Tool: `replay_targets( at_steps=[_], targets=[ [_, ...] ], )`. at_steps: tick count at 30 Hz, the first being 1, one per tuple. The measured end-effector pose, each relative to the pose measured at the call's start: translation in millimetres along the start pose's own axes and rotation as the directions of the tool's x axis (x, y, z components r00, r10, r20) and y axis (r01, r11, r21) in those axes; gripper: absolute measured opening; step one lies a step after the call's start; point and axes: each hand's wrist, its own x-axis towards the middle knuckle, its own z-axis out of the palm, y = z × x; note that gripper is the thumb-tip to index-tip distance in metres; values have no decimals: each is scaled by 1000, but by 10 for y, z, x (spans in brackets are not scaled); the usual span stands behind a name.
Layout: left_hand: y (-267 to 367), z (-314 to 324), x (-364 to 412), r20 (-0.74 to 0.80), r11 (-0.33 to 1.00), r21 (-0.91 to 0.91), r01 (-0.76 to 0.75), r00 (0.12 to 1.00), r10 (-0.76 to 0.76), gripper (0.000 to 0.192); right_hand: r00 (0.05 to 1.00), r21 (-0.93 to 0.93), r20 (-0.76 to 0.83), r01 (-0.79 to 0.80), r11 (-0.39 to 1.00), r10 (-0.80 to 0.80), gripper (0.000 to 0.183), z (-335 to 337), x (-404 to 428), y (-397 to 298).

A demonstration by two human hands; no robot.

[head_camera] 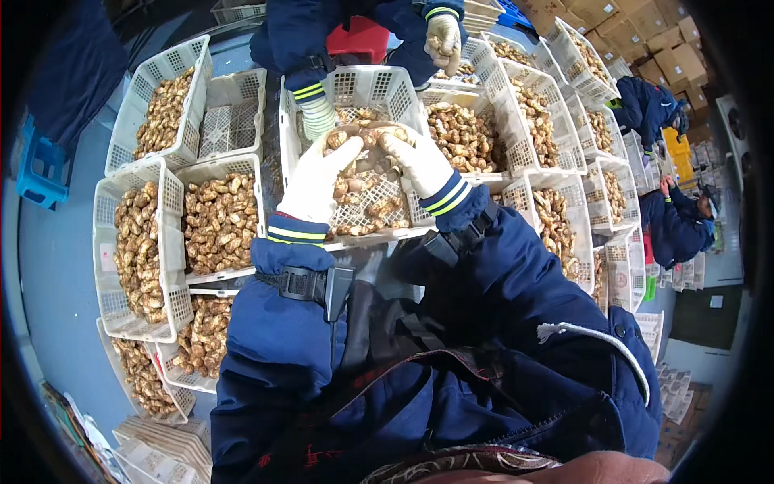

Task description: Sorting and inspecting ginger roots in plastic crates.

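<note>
Both my hands wear white gloves and hover over a white plastic crate (366, 238) in front of me. My left hand (311, 181) grips a knobbly brown-and-cream piece of produce (336, 140), possibly a mushroom, between thumb and fingers. Close beside it, my right hand (423, 163) has its thumb and fingers on another brown piece (396, 131). The space between the hands is blurred, with several pieces there. Below them, loose pieces (384, 207) lie scattered on the crate's lattice floor.
Opposite, a co-worker's gloved hand (443, 42) is raised; their striped sleeve (317, 116) reaches over my crate's far left side. Filled crates stand left (172, 242) and right (505, 136). A blue stool (42, 166) is far left. Two people (680, 224) work far right, near cardboard boxes (674, 63).
</note>
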Motion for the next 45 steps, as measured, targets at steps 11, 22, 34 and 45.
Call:
replay_targets(
  at_steps=[11, 22, 34, 45],
  targets=[
    [181, 106, 61, -61, 964, -106, 242, 966, -250, 31, 978, -404, -199, -133, 905, 55, 31, -191, 81, -33],
    [55, 56, 91, -68, 935, -334, 121, 986, -152, 30, 992, -111, -98, -88, 990, 77, 35, -159, 48, -63],
    [-64, -119, 22, -217, 855, -518, 36, 961, -172, 28, 766, -815, 250, 496, 298, -592, 34, 272, 4, -20],
    [783, -997, -1099, -585, 757, -510, -408, 810, 43, 51, 901, -507, 24, 384, 772, -432, 40, 235, 22, -205]
  ],
)
